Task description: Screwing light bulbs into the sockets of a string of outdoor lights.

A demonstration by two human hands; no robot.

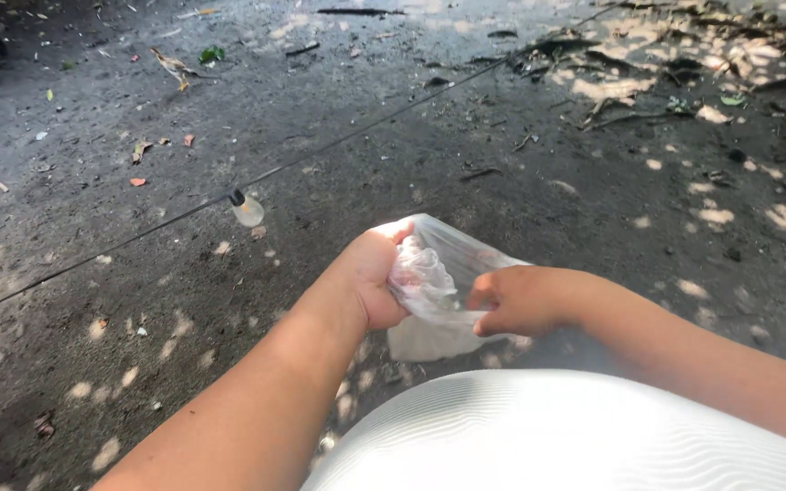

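- Fingers of the left hand (370, 277) are clenched around the gathered neck of a thin, crumpled clear plastic bag (448, 273), with the bunched film bulging out past the knuckles at about three o'clock of the fist.
- Fingers of the right hand (520, 300) pinch the same bag from the other side, thumb and forefinger closed on the film near its lower middle; the rest of that hand curls loosely beneath.
- From the head view, the bag sits between the two hands, held in the air above the ground and just past a white ribbed garment (575, 436) at six o'clock.
- Something pale, pinkish shows faintly through the plastic near the left fist; what it is cannot be told.
- As a judgement, the bag is gathered and gripped at the neck but shows no finished knot, so the closing or twisting looks partway done, with the tying or opening left.
- At ten o'clock of the hands, a thin dark cord (138, 238) runs slantwise across the frame, with a small clear bulb (247, 211) hanging from it.
- Dark packed soil (338, 155) spreads all around, dotted with dry leaves (140, 151) at eleven o'clock and fallen twigs (611, 64) at one o'clock, under patchy sunlight.
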